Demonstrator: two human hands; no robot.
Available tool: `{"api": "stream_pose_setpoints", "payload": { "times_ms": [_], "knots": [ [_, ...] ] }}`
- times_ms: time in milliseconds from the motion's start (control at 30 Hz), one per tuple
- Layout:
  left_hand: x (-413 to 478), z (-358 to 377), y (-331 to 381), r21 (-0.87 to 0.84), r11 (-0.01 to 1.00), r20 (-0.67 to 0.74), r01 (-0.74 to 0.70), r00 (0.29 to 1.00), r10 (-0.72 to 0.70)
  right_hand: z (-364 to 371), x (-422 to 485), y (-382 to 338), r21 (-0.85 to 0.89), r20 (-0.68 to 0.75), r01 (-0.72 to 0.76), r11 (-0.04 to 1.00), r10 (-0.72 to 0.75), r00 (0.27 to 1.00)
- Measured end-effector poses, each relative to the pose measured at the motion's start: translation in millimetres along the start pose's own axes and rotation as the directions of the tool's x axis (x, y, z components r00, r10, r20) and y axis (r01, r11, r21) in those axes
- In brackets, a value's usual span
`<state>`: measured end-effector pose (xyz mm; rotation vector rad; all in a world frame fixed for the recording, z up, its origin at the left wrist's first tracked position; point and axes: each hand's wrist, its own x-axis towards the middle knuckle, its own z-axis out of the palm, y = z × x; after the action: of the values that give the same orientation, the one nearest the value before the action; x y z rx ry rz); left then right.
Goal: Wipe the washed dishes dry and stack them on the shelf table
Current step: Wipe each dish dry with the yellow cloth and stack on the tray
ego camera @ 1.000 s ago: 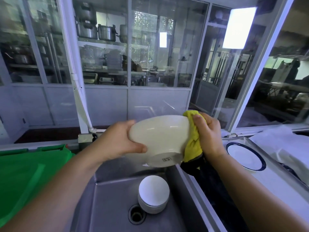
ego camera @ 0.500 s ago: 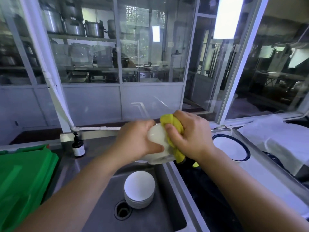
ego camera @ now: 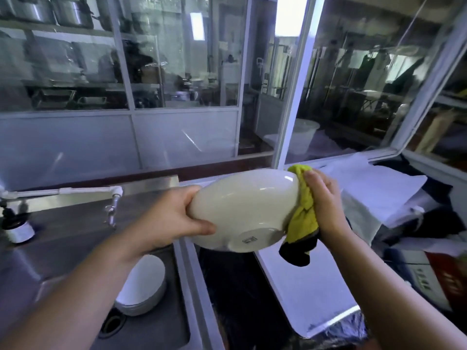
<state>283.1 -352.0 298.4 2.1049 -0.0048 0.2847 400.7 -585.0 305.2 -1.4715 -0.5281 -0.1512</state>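
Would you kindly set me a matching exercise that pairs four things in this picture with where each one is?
Things:
1. bowl
2. cloth
3. plates
4. bottle

Places:
A. stacked in the sink
B. pressed to the bowl by the right hand
C. standing on the steel counter at far left
D. gripped at its rim by the left hand

Pairs: 1-D, 2-B, 3-A, 4-C

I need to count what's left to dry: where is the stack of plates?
In the head view, lower left: the stack of plates sits in the sink beside the drain, partly hidden under the left forearm.
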Motion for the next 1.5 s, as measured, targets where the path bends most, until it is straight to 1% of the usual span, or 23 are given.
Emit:
{"api": "stream_pose_setpoints", "payload": {
  "times_ms": [67, 133, 233, 267, 300, 367, 400, 433, 467, 500, 567, 600, 633, 667, 733, 800, 867, 933, 1067, 1200, 1333, 1400, 1500],
  "knots": [
    [10.2, 20.0, 2.3, -0.056, 0.998, -0.002, -0.014, 1.0, 0.014, -16.3, 5.5, 9.5, -0.009, 0.025, 0.007, 1.0, -0.007, 1.0],
    [21.5, 30.7, 6.5, -0.081, 0.996, 0.009, -0.02, 1.0, 0.02, -27.4, 10.5, 15.5, -0.035, 0.022, 0.049, 0.998, -0.049, 0.999],
    [40.5, 43.3, 15.6, 0.015, 1.0, 0.05, -0.022, 0.999, 0.021, -33.1, 16.9, 20.1, -0.193, 0.06, 0.199, 0.961, -0.191, 0.98],
    [46.4, 48.9, 18.5, 0.068, 0.997, 0.062, -0.034, 0.998, 0.03, -30.2, 18.8, 20.2, -0.281, 0.112, 0.274, 0.92, -0.252, 0.961],
    [52.0, 54.7, 20.9, 0.146, 0.988, 0.072, -0.047, 0.997, 0.036, -26.0, 20.3, 20.1, -0.399, 0.175, 0.355, 0.845, -0.31, 0.934],
    [62.0, 65.3, 24.3, 0.36, 0.929, 0.082, -0.084, 0.995, 0.059, -15.3, 23.0, 24.8, -0.613, 0.294, 0.487, 0.622, -0.392, 0.872],
    [66.9, 69.2, 23.5, 0.446, 0.888, 0.085, -0.107, 0.993, 0.077, -10.0, 24.6, 29.6, -0.67, 0.318, 0.508, 0.542, -0.408, 0.856],
    [71.4, 71.5, 21.5, 0.508, 0.851, 0.087, -0.132, 0.991, 0.102, -6.1, 26.1, 35.9, -0.689, 0.312, 0.504, 0.521, -0.415, 0.855],
    [75.7, 72.9, 17.7, 0.552, 0.819, 0.092, -0.156, 0.988, 0.126, -4.5, 27.2, 44.0, -0.677, 0.279, 0.485, 0.553, -0.417, 0.865],
    [80.1, 74.3, 12.8, 0.584, 0.791, 0.1, -0.183, 0.983, 0.154, -5.0, 27.7, 53.2, -0.644, 0.221, 0.447, 0.621, -0.408, 0.886],
    [88.1, 79.9, 1.7, 0.616, 0.749, 0.125, -0.244, 0.969, 0.212, -9.0, 27.9, 69.0, -0.521, 0.035, 0.308, 0.796, -0.341, 0.939],
    [91.4, 82.8, -3.3, 0.624, 0.733, 0.137, -0.269, 0.962, 0.236, -12.0, 28.8, 75.8, -0.434, -0.074, 0.221, 0.873, -0.279, 0.957],
    [95.1, 85.8, -8.1, 0.633, 0.718, 0.146, -0.289, 0.956, 0.256, -15.0, 30.1, 80.5, -0.344, -0.182, 0.144, 0.928, -0.216, 0.959],
    [100.3, 89.4, -14.1, 0.639, 0.709, 0.145, -0.298, 0.952, 0.269, -19.0, 32.0, 83.4, -0.276, -0.285, 0.088, 0.957, -0.169, 0.944],
    [113.6, 96.0, -26.0, 0.658, 0.697, 0.13, -0.285, 0.955, 0.268, -35.7, 38.9, 93.7, -0.214, -0.443, 0.019, 0.977, -0.115, 0.889],
    [129.1, 104.9, -38.4, 0.687, 0.669, 0.114, -0.283, 0.952, 0.285, -60.8, 45.2, 109.3, -0.264, -0.505, -0.031, 0.964, -0.11, 0.856],
    [146.5, 115.4, -53.9, 0.735, 0.595, 0.142, -0.326, 0.931, 0.335, -85.5, 49.3, 128.7, -0.38, -0.485, -0.08, 0.921, -0.125, 0.865],
    [167.3, 130.6, -68.0, 0.771, 0.562, 0.138, -0.301, 0.94, 0.313, -106.7, 54.0, 150.2, -0.445, -0.469, -0.151, 0.883, -0.086, 0.879],
    [212.8, 171.9, -89.7, 0.743, 0.626, 0.048, -0.235, 0.953, 0.301, -144.2, 71.2, 193.4, -0.469, -0.408, -0.263, 0.843, 0.056, 0.911],
    [259.1, 215.7, -106.0, 0.755, 0.635, -0.018, -0.165, 0.962, 0.272, -181.7, 90.2, 238.3, -0.448, -0.337, -0.338, 0.828, 0.194, 0.921],
    [297.2, 255.8, -117.4, 0.809, 0.575, 0.016, -0.126, 0.981, 0.192, -211.3, 109.3, 269.9, -0.486, -0.285, -0.387, 0.783, 0.276, 0.918],
    [311.1, 274.1, -122.7, 0.839, 0.527, 0.027, -0.136, 0.978, 0.209, -221.7, 115.8, 282.6, -0.501, -0.267, -0.407, 0.764, 0.31, 0.912],
    [324.3, 296.7, -136.5, 0.856, 0.483, 0.052, -0.184, 0.961, 0.273, -229.8, 123.1, 295.1, -0.492, -0.247, -0.425, 0.76, 0.347, 0.905]
  ]
}}
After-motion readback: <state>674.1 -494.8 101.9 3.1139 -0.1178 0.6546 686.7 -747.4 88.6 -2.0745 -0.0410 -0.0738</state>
